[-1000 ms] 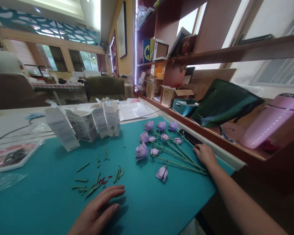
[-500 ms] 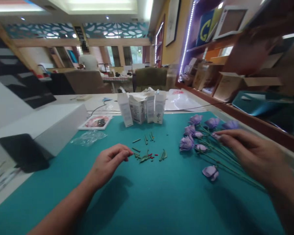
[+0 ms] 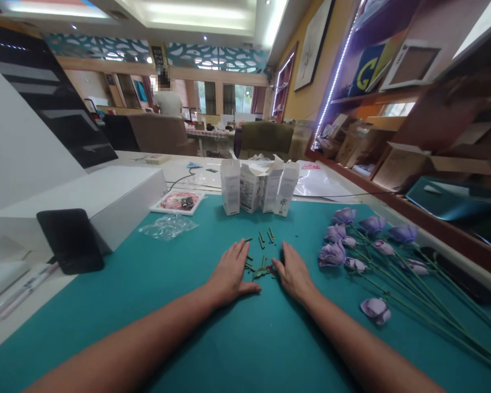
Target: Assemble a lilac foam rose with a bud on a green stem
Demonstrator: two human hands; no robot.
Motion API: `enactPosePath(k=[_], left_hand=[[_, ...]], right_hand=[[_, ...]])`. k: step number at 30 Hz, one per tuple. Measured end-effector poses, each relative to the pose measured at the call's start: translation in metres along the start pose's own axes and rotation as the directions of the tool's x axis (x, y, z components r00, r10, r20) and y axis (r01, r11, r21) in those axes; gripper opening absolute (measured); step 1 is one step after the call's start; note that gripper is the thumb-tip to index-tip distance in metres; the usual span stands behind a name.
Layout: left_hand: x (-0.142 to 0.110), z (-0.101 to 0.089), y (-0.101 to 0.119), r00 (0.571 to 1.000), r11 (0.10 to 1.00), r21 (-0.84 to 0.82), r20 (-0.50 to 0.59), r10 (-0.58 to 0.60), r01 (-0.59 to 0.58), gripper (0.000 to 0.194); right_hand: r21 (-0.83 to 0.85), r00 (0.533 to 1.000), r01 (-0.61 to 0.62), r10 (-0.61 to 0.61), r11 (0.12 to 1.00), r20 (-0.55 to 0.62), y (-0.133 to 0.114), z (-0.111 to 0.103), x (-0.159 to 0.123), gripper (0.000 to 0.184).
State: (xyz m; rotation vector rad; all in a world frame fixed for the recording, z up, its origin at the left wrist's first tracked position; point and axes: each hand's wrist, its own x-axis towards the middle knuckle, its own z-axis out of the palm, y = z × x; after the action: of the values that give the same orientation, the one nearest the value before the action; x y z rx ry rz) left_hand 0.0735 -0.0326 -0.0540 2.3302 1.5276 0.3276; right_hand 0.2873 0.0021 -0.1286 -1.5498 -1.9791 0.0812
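While the left hand (image 3: 229,274) and right hand (image 3: 294,270) lie flat on the teal mat (image 3: 118,322), grips open and empty, a small leaf sprig (image 3: 262,272) sits between them; likely light, flimsy; best pinched at its stem.

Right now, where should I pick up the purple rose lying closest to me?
Pinch the green stem just behind the lilac rose bloom, coming from the near side with your right hand. The stem lies on the teal mat, running off to the right, and the bloom looks soft.
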Motion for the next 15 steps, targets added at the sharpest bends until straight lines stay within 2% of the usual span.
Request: enactPosePath(k=[4, 6, 9, 11, 15], left_hand=[[0.015, 0.010, -0.007, 1.000, 1.000, 0.018, -0.021, 0.021, -0.020, 0.113], [0.021, 0.009, -0.011, 0.999, 0.999, 0.009, -0.025, 0.038, -0.038, 0.115], [0.029, 0.006, -0.016, 0.999, 0.999, 0.004, 0.008, 0.039, -0.040, 0.121], [0.036, 0.004, -0.018, 0.999, 0.999, -0.001, 0.027, 0.045, -0.045, 0.122], [0.050, 0.004, -0.019, 0.994, 0.994, -0.036, 0.027, 0.108, -0.107, 0.123]], right_hand=[[0.035, 0.999, 0.048, -0.048, 0.998, 0.007, -0.016, 0.018, 0.023, 0.059], [0.046, 1.000, 0.030, -0.030, 0.998, -0.009, -0.009, 0.016, 0.041, 0.059], [0.048, 0.996, -0.065, 0.067, 0.997, -0.057, 0.015, 0.007, 0.071, 0.062], [0.064, 0.994, -0.095, 0.098, 0.993, -0.044, 0.029, 0.004, 0.088, 0.062], [0.147, 0.998, 0.000, -0.011, 0.989, 0.069, 0.030, 0.011, 0.105, 0.055]])
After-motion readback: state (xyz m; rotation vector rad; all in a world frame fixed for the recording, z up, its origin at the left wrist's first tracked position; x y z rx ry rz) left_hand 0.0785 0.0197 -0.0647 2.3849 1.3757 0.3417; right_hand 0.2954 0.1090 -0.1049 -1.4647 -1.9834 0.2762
